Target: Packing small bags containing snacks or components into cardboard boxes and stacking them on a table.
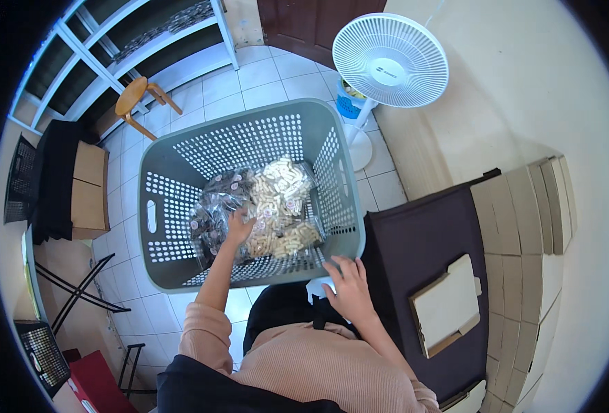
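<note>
Grey-green perforated basket (348,206) carries the packets. Clear packets with dark contents (218,187) heaped from its middle toward the left edge; clear packets with pale pieces (281,180) beside them, toward the right edge. Right hand (351,283) at the near-right corner: fingers spread wide, apparently touching the rim, no packet held. Left hand (239,226) over the boundary of the two heaps, thumb apart; cannot tell whether its fingers grip film. Step, judged: sorting or picking among packets. Next move would call for pinching one packet's edge and freeing it from its neighbours.
</note>
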Available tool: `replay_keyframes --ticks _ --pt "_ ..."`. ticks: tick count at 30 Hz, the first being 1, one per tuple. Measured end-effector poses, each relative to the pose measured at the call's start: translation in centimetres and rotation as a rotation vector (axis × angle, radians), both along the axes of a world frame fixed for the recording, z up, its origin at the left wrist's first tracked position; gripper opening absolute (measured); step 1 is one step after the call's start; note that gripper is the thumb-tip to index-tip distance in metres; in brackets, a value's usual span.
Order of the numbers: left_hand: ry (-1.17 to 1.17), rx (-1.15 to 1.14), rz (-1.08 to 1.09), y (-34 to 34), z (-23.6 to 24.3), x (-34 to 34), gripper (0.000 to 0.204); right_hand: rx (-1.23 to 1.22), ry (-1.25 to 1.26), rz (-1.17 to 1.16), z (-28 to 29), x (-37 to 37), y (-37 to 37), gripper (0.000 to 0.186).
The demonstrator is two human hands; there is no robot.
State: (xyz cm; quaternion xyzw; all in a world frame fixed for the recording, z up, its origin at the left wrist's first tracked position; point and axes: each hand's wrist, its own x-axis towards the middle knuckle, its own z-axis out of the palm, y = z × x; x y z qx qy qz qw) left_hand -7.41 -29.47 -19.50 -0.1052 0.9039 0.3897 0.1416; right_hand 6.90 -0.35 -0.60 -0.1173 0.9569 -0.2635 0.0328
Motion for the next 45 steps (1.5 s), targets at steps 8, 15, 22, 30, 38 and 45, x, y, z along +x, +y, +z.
replay_keyframes --ticks 8,15,22,30,38,45 --pt "-0.381 -0.143 -0.446 4.0 -7.8 1.9 0.074 -0.036 -0.157 -0.008 -0.9 -2.9 -0.5 0.043" --pt "-0.193 -0.310 -0.911 9.5 -7.1 3.3 0.083 -0.010 -0.184 -0.004 -1.5 -3.9 -1.3 0.043" --pt "-0.065 -0.055 -0.686 6.2 -8.0 1.4 0.027 0.005 -0.265 -0.043 -1.9 -7.3 -2.7 0.041" --pt "-0.333 1.006 0.130 7.4 1.9 -0.6 0.026 -0.237 -0.447 -0.189 -4.7 -11.5 -4.8 0.083" --pt "-0.009 0.726 -0.142 4.0 6.5 -0.1 0.051 -0.628 -0.384 -0.355 -5.8 -10.9 -5.4 0.051" --pt "-0.274 -0.725 -0.418 -11.1 -3.4 1.6 0.070 -1.252 -0.568 -0.546 -4.6 -9.7 -4.8 0.053"
